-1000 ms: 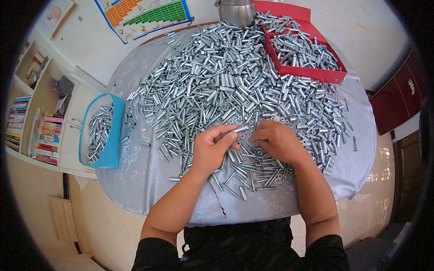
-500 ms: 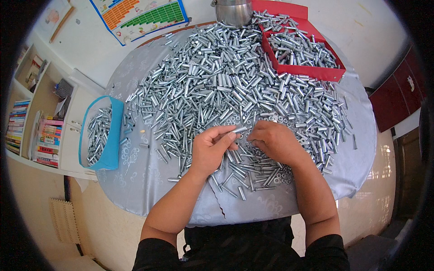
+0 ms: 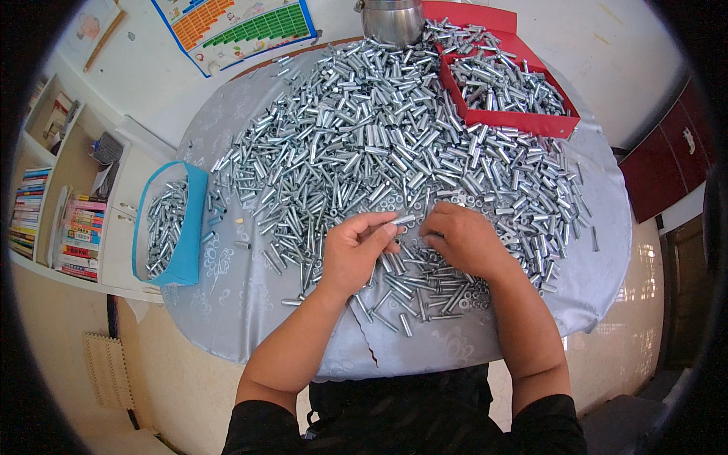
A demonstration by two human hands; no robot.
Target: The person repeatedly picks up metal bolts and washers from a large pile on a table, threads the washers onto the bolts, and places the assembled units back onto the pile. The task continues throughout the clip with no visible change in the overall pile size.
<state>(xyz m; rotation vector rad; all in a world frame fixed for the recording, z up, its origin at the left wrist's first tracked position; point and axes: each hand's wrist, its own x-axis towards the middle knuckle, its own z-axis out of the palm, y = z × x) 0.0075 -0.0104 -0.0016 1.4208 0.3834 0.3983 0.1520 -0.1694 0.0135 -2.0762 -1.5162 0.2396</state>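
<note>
The left hand (image 3: 355, 250) pinched a short metal sleeve (image 3: 403, 221) between thumb and fingers, held just above the near edge of the heap of metal sleeves (image 3: 394, 144). The right hand (image 3: 464, 239) rested curled on the pile beside it; what it gripped could not be told. A blue tray (image 3: 186, 227) sat far left, a red box (image 3: 523, 117) far right, both on the grey tablecloth (image 3: 243, 296).

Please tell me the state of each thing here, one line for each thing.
Left hand: pinching one small silver metal tube.
Right hand: resting on the tube pile, fingers curled.
Red cardboard box: open, holding tubes.
Blue plastic tub: open, partly filled.
</note>
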